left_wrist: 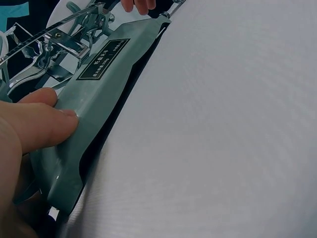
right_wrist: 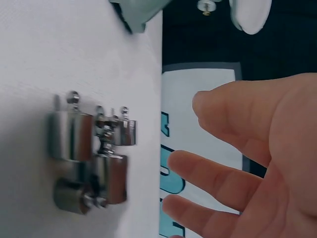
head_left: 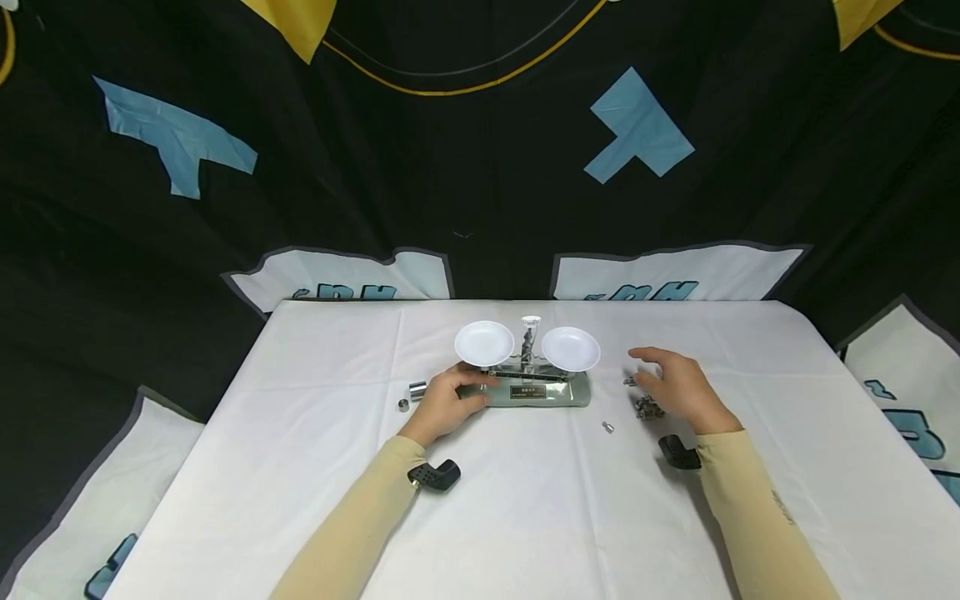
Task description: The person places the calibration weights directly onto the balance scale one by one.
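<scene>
A balance scale with a grey-green base (head_left: 551,397) stands near the middle of the table, bearing two white pans. My left hand (head_left: 442,404) grips the left end of the base; its thumb (left_wrist: 54,126) presses the front face in the left wrist view, and other fingers reach behind. To the right of the scale, my right hand (head_left: 684,390) hovers with fingers loosely spread and nothing between them. Beside it, a cluster of shiny metal weights (head_left: 648,407) sits on the cloth. In the right wrist view these weights (right_wrist: 116,178) show small knobs.
A lone small weight (head_left: 608,427) lies in front of the scale's right end. Two metal cylinders, one larger (head_left: 417,390) and one short (head_left: 403,405), are left of my left hand. A white cloth covers the table (head_left: 510,517); a dark curtain (head_left: 480,183) hangs behind.
</scene>
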Tool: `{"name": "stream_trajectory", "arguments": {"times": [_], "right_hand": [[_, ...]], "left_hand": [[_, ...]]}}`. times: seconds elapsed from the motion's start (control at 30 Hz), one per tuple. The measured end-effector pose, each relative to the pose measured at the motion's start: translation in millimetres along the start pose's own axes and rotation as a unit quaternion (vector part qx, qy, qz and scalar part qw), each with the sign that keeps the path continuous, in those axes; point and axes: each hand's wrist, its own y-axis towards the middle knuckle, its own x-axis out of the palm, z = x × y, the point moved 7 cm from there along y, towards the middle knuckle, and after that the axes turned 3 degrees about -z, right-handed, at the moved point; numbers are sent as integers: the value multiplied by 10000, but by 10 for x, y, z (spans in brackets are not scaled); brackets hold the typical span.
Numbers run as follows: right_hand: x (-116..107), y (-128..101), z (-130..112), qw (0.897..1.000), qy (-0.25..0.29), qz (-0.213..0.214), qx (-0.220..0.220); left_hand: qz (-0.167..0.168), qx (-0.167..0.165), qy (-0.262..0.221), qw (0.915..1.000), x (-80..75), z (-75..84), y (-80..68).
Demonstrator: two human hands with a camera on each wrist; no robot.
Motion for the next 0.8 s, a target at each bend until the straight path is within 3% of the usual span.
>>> {"name": "stream_trajectory", "arguments": {"times": [0.47,0.8], "right_hand": [[197,98,50,9990,-276,356,47],[218,81,59,9980,-422,467,84]], "left_hand": [[5,-36,74,10000,-23,-7,16],[-46,-96,-39,9999,8,-39,7]]}}
